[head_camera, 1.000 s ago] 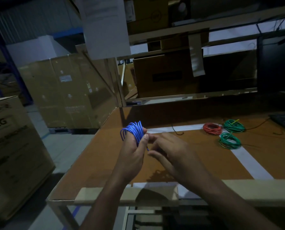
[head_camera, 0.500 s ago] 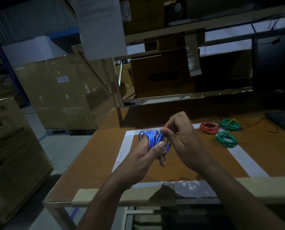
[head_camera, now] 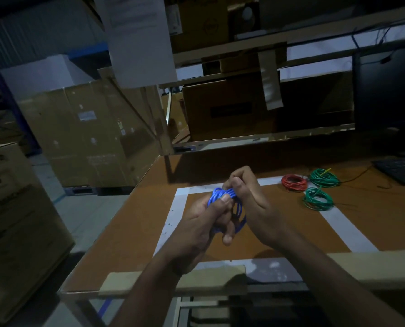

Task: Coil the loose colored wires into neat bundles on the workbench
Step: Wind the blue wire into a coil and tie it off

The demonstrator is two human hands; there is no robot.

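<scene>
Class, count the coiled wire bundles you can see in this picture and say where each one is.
4. A red bundle and two green bundles lie on the workbench at right. A blue bundle is gripped by the left hand and right hand. Dark areas may hide more.

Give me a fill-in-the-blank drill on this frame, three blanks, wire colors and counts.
1. Both hands hold a coil of ____ wire.
2. The left hand and right hand hold it above the ____.
3. Beside the red coil lie ____ green coils.

Missing words: blue; workbench; two
</scene>
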